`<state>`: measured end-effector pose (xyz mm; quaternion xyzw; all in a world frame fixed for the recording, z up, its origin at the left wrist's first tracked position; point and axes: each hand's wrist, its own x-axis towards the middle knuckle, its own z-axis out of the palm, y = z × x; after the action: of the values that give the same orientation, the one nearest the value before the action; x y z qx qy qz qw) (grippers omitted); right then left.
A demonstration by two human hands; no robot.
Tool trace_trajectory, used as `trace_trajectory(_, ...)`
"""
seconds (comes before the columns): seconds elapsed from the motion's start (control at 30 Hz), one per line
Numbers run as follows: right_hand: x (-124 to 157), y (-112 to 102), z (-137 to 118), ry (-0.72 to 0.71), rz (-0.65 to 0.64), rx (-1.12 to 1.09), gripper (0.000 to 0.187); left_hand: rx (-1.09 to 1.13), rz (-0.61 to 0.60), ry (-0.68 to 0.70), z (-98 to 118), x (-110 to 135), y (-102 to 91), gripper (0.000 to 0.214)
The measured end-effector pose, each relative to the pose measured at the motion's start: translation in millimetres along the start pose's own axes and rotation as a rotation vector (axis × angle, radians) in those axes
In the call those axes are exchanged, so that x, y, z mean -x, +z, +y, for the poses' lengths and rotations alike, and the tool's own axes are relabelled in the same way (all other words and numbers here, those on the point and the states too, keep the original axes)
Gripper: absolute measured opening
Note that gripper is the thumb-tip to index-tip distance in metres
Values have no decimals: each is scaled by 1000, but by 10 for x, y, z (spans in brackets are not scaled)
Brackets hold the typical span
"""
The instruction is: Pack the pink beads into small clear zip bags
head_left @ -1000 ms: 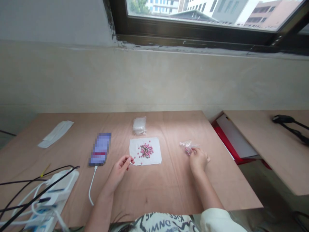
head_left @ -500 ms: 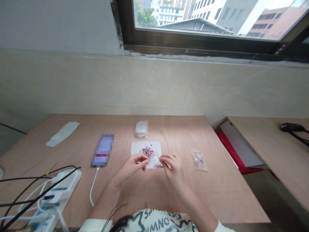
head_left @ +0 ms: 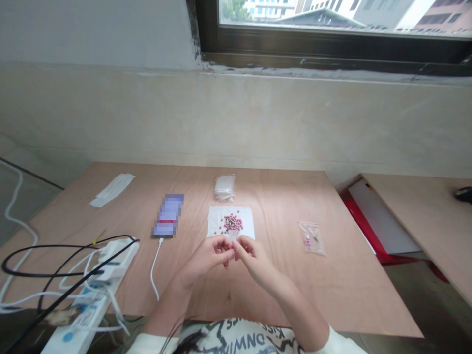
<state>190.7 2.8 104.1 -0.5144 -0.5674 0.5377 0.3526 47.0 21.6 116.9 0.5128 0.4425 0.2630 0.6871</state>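
Observation:
My left hand (head_left: 212,254) and my right hand (head_left: 251,256) meet in front of me, fingertips pinched together on a small clear plastic bag (head_left: 233,240) between them. Just beyond the hands lies a white paper sheet (head_left: 246,225) with a heap of pink beads (head_left: 232,222) and some small dark metal parts on it. A filled small clear bag (head_left: 311,237) with pink beads lies on the wooden table (head_left: 280,285) to the right. A stack of clear bags (head_left: 224,187) lies behind the sheet.
A phone (head_left: 168,221) on a white cable lies left of the sheet. A white power strip (head_left: 92,290) with black and white cables sits at the front left. White paper strips (head_left: 112,189) lie at the far left. A red and white folder (head_left: 372,221) stands between the two tables.
My right hand left the filled bag on the table at the right and came to the middle. Both hands now pinch a small clear bag, drawn a little nearer to me.

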Motion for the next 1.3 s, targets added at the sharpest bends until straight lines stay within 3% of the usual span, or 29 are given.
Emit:
trace_trajectory(0.2, -90, -96, 19, 42, -108, -200, 28, 75, -31, 11, -24, -42, -45, 20)
trace_trajectory(0.33, -126, -171, -6, 133, 2, -58, 24, -5, 192, 55, -33, -136, -111, 20)
trace_trajectory(0.4, -141, -187, 6, 183, 91, 40, 22, -74, 245, 71, -30, -167, -107, 19)
trace_trajectory(0.53, -176, -147, 108, 168, 125, 81, 10, -253, 162, 105, -4, -159, 47, 15)
trace_trajectory(0.7, -188, -71, 322, 256, 93, -173, 12, -365, 83, 201, -8, -83, 200, 15)
trace_trajectory(0.8, -174, -81, 392, 289, 102, -313, 20, -209, 209, 122, -123, -61, 75, 15)
trace_trajectory(0.87, -177, -86, 387, 262, 37, -377, 26, -86, 324, 70, -243, -60, -50, 28)
trace_trajectory(0.9, -188, -81, 373, 247, -8, -401, 29, -26, 307, 39, -307, -63, -104, 34)
trace_trajectory(1.0, -260, -34, 321, 243, -105, -442, 34, 133, 110, -73, -466, -81, -193, 39)
trace_trajectory(1.07, -327, 2, 309, 245, -103, -476, 35, 160, 81, -82, -537, -107, -210, 36)
trace_trajectory(1.3, -452, 8, 435, 160, 38, -613, 35, 179, 354, 25, -732, -251, -420, 29)
